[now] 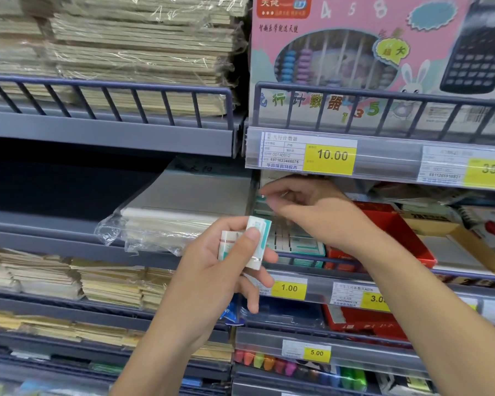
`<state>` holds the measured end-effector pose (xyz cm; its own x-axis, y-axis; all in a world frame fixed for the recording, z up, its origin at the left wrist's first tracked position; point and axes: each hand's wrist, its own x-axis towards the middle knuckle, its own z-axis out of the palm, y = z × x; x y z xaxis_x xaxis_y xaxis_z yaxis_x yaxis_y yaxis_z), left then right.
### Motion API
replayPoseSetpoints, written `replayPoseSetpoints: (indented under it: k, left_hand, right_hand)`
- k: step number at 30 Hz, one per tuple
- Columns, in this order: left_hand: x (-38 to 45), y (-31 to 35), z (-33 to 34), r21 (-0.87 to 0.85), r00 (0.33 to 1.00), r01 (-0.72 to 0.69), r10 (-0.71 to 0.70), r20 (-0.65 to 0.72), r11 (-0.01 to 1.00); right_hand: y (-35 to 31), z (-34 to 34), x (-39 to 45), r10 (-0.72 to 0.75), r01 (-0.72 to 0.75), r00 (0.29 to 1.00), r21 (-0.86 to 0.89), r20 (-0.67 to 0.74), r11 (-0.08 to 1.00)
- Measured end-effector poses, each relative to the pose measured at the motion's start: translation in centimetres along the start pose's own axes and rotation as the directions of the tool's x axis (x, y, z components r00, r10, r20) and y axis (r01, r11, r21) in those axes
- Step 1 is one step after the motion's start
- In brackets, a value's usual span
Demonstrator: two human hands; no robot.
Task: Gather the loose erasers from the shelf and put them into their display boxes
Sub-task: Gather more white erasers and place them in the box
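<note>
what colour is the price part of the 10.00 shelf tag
Yellow with dark digits, on the 10.00 shelf tag; the head view shows it clearly.

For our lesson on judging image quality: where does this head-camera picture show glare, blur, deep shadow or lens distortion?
Head view: glare streaks the plastic wrap on the paper stacks; the right hand is motion-blurred, the erasers in the left hand sharper; the empty shelf bay lies in deep shadow; shelf rails bow from wide-angle distortion.

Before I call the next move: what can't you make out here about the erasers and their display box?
- Head view: how many erasers the left hand grips; its thumb covers them.
- Whether the right hand pinches anything; its fingertips are blurred.
- How full the display box is; the right hand hides it.
- The box's price tag; left fingers cover part.
</note>
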<state>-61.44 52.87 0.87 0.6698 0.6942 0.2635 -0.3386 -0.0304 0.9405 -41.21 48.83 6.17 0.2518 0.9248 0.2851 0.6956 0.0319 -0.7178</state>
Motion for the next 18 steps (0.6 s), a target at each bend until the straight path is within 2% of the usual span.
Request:
replayPoseSetpoints:
  k: [3, 6, 11, 15, 18]
  left_hand:
    - [0.0, 0.0, -0.1, 0.009, 1.000, 0.021, -0.021, 0.010, 1.000]
    - [0.1, -0.1, -0.2, 0.021, 0.999, 0.037, -0.038, 0.037, 0.999]
    - [0.2, -0.2, 0.0, 0.038, 0.997, 0.068, -0.070, 0.045, 0.997]
    - [0.2, -0.1, 0.1, 0.068, 0.997, 0.065, -0.067, 0.027, 0.996]
    - [0.3, -0.1, 0.2, 0.112, 0.999, 0.039, -0.040, 0.007, 0.993]
  right_hand:
    - [-1.0, -0.9, -3.1, -0.228, 0.190, 0.958, 0.215, 0.172, 0.958]
    - [-1.1, -0.9, -4.2, -0.309, 0.253, 0.914, 0.225, 0.263, 0.941]
    - [-0.5, -1.2, -4.5, -0.344, 0.290, 0.916, 0.251, 0.206, 0.923]
    - [0.4, -1.5, -4.8, -0.306, 0.275, 0.950, 0.286, 0.066, 0.918]
    - [0.7, -1.7, -5.1, -0.327, 0.311, 0.943, 0.185, 0.060, 0.932]
